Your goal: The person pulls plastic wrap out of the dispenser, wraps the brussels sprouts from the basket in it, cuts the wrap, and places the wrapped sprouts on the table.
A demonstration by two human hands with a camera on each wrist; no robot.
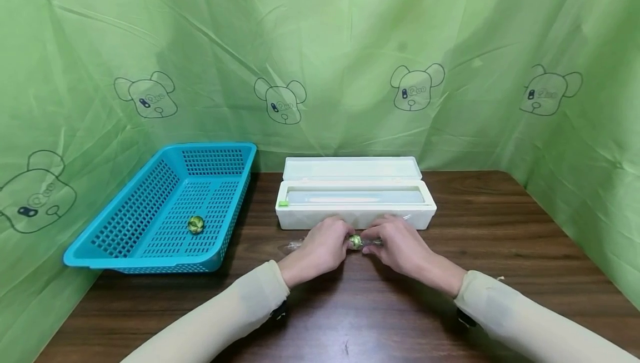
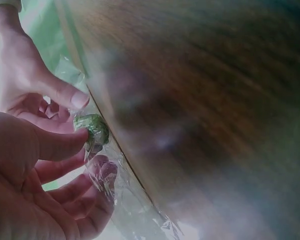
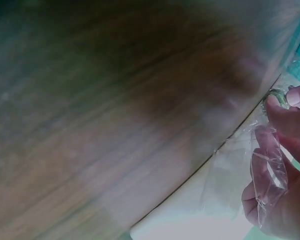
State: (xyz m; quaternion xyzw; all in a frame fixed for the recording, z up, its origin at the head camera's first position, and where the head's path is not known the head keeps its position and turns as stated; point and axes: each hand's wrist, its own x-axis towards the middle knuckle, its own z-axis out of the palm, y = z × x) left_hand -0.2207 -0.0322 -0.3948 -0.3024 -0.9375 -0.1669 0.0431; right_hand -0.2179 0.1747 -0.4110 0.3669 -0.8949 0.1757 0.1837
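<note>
A small green ball (image 1: 355,241) lies on the wooden table (image 1: 500,252) just in front of a white cling-film dispenser box (image 1: 355,203), inside a strip of clear film (image 1: 295,245). My left hand (image 1: 320,249) pinches the film beside the ball on its left, thumb against the ball (image 2: 92,129). My right hand (image 1: 397,246) pinches the film on the ball's right; film (image 3: 265,175) drapes over its fingers (image 3: 270,145). A second green ball (image 1: 195,224) rests in the blue basket (image 1: 115,243).
The blue mesh basket stands at the left of the table. The dispenser box stands open with its lid (image 1: 351,168) tipped back. A green sheet with bear drawings (image 1: 320,63) closes off the back and both sides.
</note>
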